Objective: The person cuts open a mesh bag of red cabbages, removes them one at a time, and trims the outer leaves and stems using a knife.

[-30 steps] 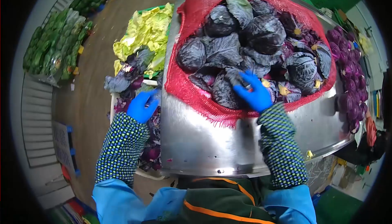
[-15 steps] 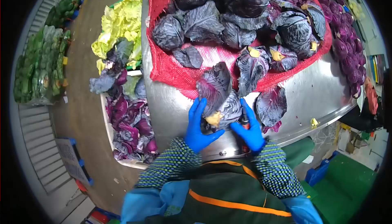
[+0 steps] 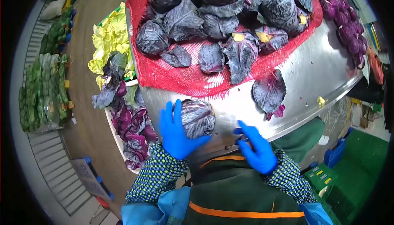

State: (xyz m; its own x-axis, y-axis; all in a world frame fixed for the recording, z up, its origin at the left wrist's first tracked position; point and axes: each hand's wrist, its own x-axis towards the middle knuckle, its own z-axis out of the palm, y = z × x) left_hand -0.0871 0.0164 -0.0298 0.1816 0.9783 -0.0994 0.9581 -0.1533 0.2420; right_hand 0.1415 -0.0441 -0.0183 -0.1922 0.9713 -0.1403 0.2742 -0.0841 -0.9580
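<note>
A red cabbage [image 3: 198,118] lies on the steel table in front of me, its cut stem turned to the right. My left hand [image 3: 175,132], in a blue glove, rests against the cabbage's left side with fingers spread and thumb stretched below it. To the right, clear of the cabbage, my right hand [image 3: 256,149] is blue-gloved too, its fingers partly curled around a small dark thing that I cannot make out. Beyond both hands, a red mesh sack [image 3: 184,86] bears several dark cabbages and a loose leaf [image 3: 211,58] near its front edge.
Another loose leaf [image 3: 269,90] lies on the steel table [image 3: 303,77]. Purple trimmings fill a white crate [image 3: 114,137] at left, beside yellow-green leaves [image 3: 110,40]. Netted purple produce [image 3: 349,32] stands far right. A green crate [image 3: 322,180] is at lower right.
The large outer leaf is off the cabbage, and a leaf now lies on the sack's front edge. The cabbage has turned and shifted left with my left hand. My right hand has moved away from it.
</note>
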